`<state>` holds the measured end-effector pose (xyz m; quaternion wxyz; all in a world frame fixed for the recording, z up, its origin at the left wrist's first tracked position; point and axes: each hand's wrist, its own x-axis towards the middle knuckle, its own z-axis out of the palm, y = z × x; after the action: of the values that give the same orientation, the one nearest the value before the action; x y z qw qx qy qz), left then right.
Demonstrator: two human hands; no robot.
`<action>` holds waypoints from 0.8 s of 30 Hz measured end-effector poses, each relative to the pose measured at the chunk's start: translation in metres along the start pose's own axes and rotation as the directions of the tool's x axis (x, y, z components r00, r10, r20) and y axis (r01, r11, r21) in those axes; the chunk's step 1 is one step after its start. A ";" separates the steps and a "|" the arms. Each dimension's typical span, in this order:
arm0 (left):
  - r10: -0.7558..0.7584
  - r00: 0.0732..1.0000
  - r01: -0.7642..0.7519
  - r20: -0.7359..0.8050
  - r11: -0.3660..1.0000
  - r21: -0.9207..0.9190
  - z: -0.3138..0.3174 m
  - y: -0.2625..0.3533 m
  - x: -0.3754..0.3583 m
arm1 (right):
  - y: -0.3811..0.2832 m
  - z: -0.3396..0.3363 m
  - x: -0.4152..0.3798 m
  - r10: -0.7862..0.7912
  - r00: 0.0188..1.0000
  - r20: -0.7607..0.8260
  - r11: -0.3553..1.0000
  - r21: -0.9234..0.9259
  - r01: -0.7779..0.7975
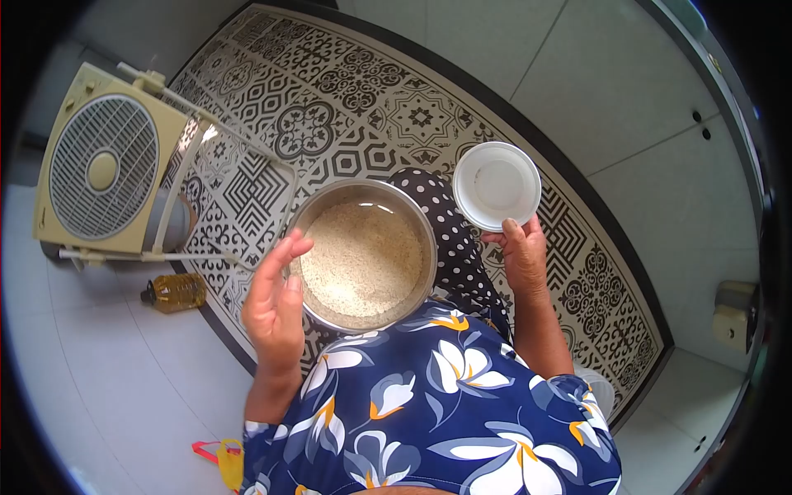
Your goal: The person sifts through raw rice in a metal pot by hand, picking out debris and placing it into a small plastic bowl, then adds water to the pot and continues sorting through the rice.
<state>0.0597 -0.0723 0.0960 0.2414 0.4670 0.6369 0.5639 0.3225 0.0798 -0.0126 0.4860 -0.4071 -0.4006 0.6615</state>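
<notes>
A round metal pot (427, 272) with pale, rice-like grain (359, 260) across its inside sits in front of my body, against the polka-dot cloth over my leg. My left hand (276, 309) is at the pot's left rim, fingers stretched out and thumb apart, holding nothing. Out to the right, my right hand (521, 252) pinches the near edge of a small white bowl (497, 188) between thumb and fingers. The bowl is tipped so its inside faces up at me, with only a few small specks in it.
On the left stands a beige box fan (103, 169) with a white tubular frame (247, 136) behind it. A bottle of yellow oil (177, 293) lies near it. Patterned mat (305, 128) covers the floor; pale cabinet doors (635, 99) line the right. A yellow and red bag (227, 462) is lower left.
</notes>
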 end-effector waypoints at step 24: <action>0.448 0.891 -0.280 0.077 0.676 -0.682 -0.029 0.087 -0.050 | 0.012 0.010 -0.012 0.057 0.998 0.038 0.993 -0.109 -0.053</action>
<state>0.0860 -0.1358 0.1747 0.3454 0.5347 0.2585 0.7266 0.3119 0.0644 -0.0179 0.4365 -0.4299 -0.4344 0.6603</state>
